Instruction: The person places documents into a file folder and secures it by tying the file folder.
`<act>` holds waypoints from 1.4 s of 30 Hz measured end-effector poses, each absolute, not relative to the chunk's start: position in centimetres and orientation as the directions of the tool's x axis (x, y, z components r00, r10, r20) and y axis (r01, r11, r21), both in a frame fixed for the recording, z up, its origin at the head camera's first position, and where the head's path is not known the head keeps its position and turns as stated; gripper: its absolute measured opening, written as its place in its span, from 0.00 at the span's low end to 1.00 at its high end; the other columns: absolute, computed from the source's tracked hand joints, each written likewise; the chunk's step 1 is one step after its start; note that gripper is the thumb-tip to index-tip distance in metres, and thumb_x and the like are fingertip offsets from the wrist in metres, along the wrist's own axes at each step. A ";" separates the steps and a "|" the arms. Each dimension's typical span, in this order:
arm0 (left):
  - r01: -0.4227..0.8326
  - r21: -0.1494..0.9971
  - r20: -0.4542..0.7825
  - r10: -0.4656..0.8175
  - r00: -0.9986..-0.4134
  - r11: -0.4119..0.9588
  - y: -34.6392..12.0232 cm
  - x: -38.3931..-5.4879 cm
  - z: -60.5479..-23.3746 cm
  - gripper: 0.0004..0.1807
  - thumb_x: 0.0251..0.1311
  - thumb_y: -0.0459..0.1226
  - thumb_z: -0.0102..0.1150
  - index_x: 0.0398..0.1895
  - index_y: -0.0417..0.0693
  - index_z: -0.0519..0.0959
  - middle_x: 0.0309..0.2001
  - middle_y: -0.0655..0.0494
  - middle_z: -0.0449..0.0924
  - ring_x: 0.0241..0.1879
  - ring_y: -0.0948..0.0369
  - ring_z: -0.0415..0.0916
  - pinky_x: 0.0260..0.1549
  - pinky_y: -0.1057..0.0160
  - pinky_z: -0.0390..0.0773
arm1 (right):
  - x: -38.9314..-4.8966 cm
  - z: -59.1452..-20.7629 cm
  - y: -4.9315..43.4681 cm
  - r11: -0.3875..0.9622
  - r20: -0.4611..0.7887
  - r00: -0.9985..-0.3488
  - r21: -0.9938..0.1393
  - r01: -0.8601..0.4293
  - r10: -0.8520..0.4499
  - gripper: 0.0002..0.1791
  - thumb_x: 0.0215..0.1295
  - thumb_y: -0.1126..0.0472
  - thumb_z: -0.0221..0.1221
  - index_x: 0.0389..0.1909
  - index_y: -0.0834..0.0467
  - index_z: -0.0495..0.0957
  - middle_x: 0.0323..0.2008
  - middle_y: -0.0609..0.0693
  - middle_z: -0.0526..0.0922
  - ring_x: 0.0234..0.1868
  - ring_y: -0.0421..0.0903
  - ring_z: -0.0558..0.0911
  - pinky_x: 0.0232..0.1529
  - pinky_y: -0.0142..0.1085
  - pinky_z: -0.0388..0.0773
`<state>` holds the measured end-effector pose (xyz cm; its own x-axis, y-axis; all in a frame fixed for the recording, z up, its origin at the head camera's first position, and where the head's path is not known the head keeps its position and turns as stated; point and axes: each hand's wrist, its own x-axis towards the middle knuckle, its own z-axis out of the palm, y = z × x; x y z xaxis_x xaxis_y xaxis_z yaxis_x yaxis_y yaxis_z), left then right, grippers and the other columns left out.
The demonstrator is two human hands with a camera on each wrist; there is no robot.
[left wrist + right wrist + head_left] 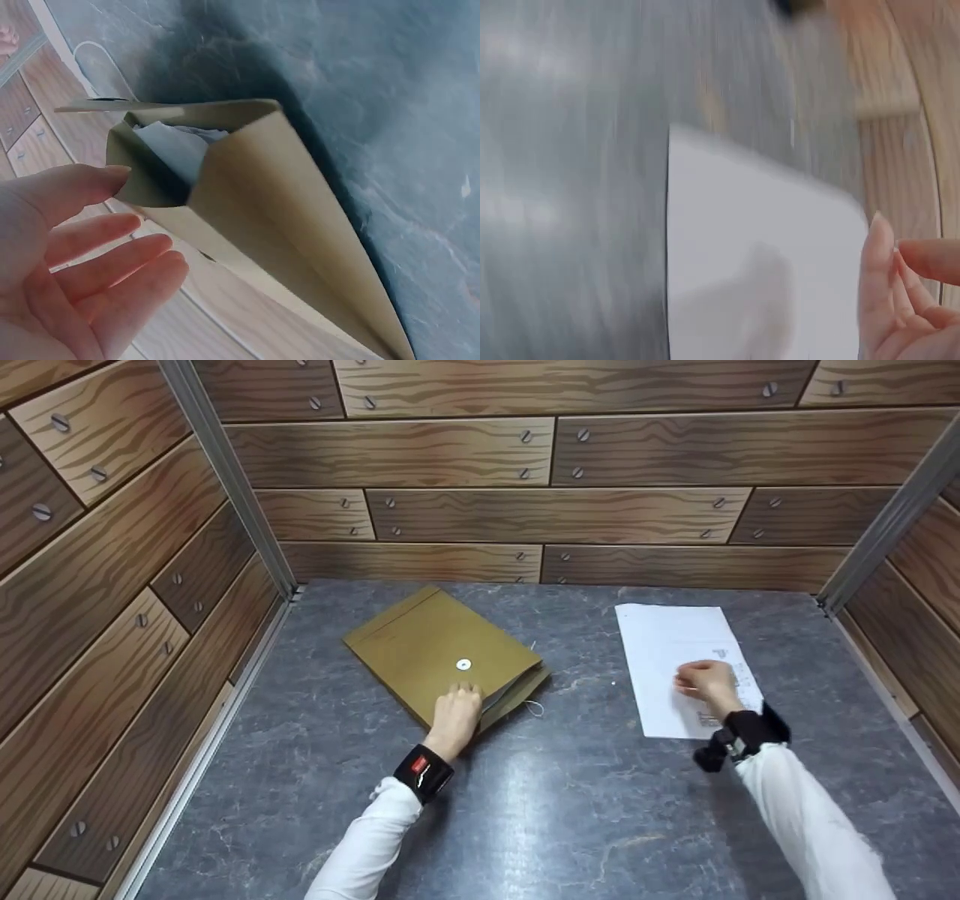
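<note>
A brown string-tie envelope [427, 637] with a white round button lies at the left, its flap end gaping toward me. My left hand [456, 714] is at that end, over the front edge. In the left wrist view its thumb [90, 184] touches a corner of the envelope mouth, the other fingers loosely bent, and white paper [176, 146] shows inside. A white sheet [652, 660] with small printed marks lies flat at the right. Above it hovers my right hand [709, 684], fingers loosely bent, thumb near the index finger, nothing seen between them.
A thin white string [535, 708] trails from the envelope onto the dark marbled table [555, 810]. Wood-patterned walls [465, 514] with metal corner strips bound the back and both sides. The right wrist view is blurred.
</note>
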<state>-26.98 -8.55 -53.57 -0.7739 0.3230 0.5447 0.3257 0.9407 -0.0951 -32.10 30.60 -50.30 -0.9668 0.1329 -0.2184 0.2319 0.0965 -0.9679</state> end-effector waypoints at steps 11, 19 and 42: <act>0.446 0.104 0.526 0.332 -0.783 0.889 -6.9 -26.6 -52.1 0.04 0.52 0.33 0.58 0.25 0.41 0.75 0.26 0.51 0.75 0.24 0.54 0.75 0.20 0.59 0.76 | -32.2 -50.4 39.3 0.763 -0.025 -0.970 -0.612 0.207 0.242 0.22 0.59 0.59 0.54 0.41 0.78 0.72 0.39 0.71 0.75 0.41 0.67 0.71 0.42 0.51 0.68; 0.517 0.293 0.482 0.343 -0.806 0.804 -4.5 -25.1 -51.5 0.02 0.53 0.34 0.58 0.27 0.44 0.77 0.24 0.55 0.75 0.24 0.57 0.77 0.20 0.63 0.76 | -31.4 -52.0 40.3 0.805 -0.133 -0.941 -0.491 0.334 0.310 0.41 0.58 0.49 0.58 0.48 0.87 0.60 0.48 0.81 0.58 0.52 0.74 0.55 0.52 0.57 0.51; 0.510 0.338 0.433 0.350 -0.830 0.791 -4.3 -25.0 -52.4 0.04 0.56 0.35 0.55 0.26 0.47 0.78 0.25 0.57 0.76 0.25 0.61 0.76 0.21 0.66 0.75 | -31.3 -53.4 39.5 0.749 -0.126 -0.941 -0.576 0.328 0.315 0.26 0.56 0.61 0.59 0.44 0.82 0.65 0.41 0.76 0.70 0.41 0.69 0.70 0.40 0.54 0.67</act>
<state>-24.96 -4.25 -52.39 -0.8304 0.3501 0.4334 0.5100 0.7910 0.3380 -31.29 39.48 -53.37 -0.9408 0.3145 -0.1263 0.3277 0.7486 -0.5764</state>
